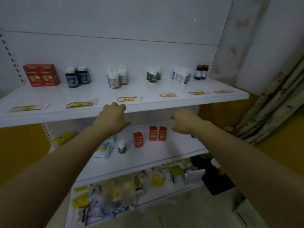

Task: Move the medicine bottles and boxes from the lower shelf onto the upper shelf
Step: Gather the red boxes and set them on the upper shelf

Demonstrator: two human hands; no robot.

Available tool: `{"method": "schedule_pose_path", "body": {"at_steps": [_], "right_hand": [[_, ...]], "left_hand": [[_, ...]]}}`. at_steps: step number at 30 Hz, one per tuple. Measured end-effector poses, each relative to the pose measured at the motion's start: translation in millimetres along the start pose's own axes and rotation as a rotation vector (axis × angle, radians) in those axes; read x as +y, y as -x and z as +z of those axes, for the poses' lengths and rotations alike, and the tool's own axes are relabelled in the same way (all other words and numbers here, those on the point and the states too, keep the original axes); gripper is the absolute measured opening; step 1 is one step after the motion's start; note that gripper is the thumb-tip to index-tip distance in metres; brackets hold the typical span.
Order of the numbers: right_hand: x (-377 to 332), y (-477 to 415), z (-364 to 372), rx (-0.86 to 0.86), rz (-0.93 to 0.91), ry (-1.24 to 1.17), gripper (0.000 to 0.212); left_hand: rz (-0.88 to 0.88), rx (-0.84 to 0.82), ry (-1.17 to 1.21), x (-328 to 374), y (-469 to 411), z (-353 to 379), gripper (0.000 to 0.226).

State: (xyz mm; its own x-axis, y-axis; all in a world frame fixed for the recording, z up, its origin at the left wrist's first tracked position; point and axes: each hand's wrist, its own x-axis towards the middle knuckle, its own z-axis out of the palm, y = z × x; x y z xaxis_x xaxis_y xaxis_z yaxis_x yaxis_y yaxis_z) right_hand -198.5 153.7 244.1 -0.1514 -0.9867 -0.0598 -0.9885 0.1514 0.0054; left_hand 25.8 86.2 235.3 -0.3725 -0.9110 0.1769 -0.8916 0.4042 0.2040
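On the lower shelf (pixel 164 155) stand three small red boxes (pixel 137 139) and one small white-capped bottle (pixel 122 146). The upper shelf (pixel 148 104) carries a pair of red boxes (pixel 41 75), dark blue bottles (pixel 77 77), white bottles (pixel 117 78), green bottles (pixel 153 74), more white bottles (pixel 181 75) and two purple bottles (pixel 201 72). My left hand (pixel 111 117) hovers in front of the upper shelf's edge, fingers curled, holding nothing. My right hand (pixel 184 120) reaches under that edge toward the red boxes, fingers loosely apart and empty.
Blue-white packets (pixel 105 148) and a yellow packet (pixel 63 138) lie at the lower shelf's left. Yellow price tags (pixel 126 99) line the upper shelf's front. The bottom shelf (pixel 125 190) holds several mixed packets. Stained boards (pixel 276 102) lean at the right.
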Motion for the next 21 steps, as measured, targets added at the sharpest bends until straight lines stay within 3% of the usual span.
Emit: {"method": "schedule_pose_path", "body": {"at_steps": [9,12,21], "right_hand": [[20,5,71,-0.104,-0.020,-0.029,0.046],[34,-21,94,-0.129,-0.036,-0.046,0.050],[101,-141,150,-0.238,-0.105,-0.096,0.061]], "left_hand": [[-0.069,-0.186,0.051,3,25,86,0.057],[-0.139,-0.224,0.070,5,11,116,0.053],[-0.340,-0.309,0.128,22,-80,202,0.069]]}}
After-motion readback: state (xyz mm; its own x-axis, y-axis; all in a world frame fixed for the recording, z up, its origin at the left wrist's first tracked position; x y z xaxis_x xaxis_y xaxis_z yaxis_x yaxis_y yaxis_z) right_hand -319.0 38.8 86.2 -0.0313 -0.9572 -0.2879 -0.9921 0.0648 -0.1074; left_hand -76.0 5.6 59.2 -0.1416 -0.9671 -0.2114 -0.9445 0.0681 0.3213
